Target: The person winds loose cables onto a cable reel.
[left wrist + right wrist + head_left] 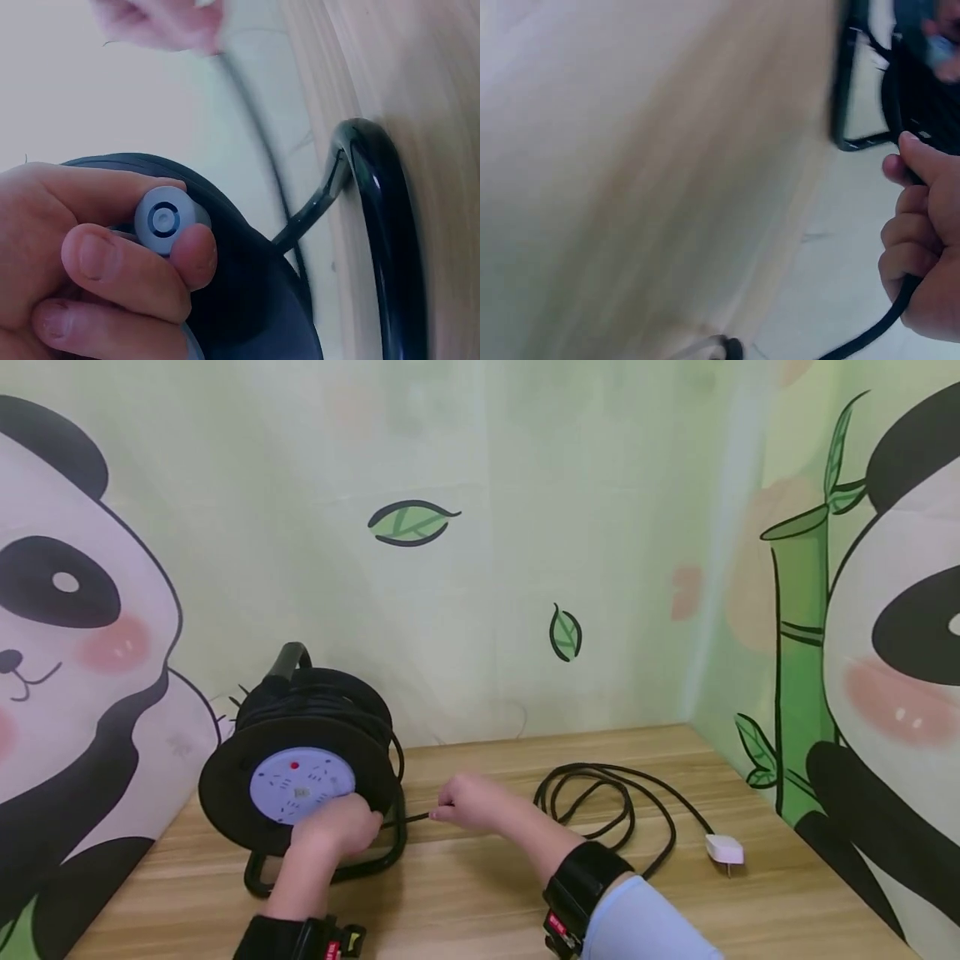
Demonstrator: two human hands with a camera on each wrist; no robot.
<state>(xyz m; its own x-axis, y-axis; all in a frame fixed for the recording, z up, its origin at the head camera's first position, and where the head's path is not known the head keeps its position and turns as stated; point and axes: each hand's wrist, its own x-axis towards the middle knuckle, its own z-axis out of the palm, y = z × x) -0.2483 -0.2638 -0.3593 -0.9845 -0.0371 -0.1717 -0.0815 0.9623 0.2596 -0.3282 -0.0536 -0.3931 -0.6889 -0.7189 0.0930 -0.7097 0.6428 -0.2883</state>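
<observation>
A: What does the cable reel (pixel 311 732) look like?

B: It's a black drum with wide round flanges, and dark cable is wound in layers between them. The flange facing us carries a round, pale lilac socket panel (pixel 281 793) with slots for plugs, a small red button (pixel 294 765) near its top and a squarish patch in the middle.

A: And where is it?

B: Left of centre on the wood-grain table (pixel 480 910), resting on a glossy black tubular frame (pixel 400 835). A black handle (pixel 291 660) arches over the top at the back.

A: What's the left hand (pixel 337 827) doing?

B: Its fingers are curled, gripping a round grey knob (pixel 161 219) at the front of the reel. The left wrist view shows a ring-shaped groove on the knob's end.

A: And the right hand (pixel 472 802)?

B: It's closed around the black cable (pixel 417 817) just right of the frame, thumb and forefinger pinching it, the other fingers folded.

A: Any loose cable?

B: Yes, thin, black loops lie farther right, ending in a white plug (pixel 724 848).
</observation>
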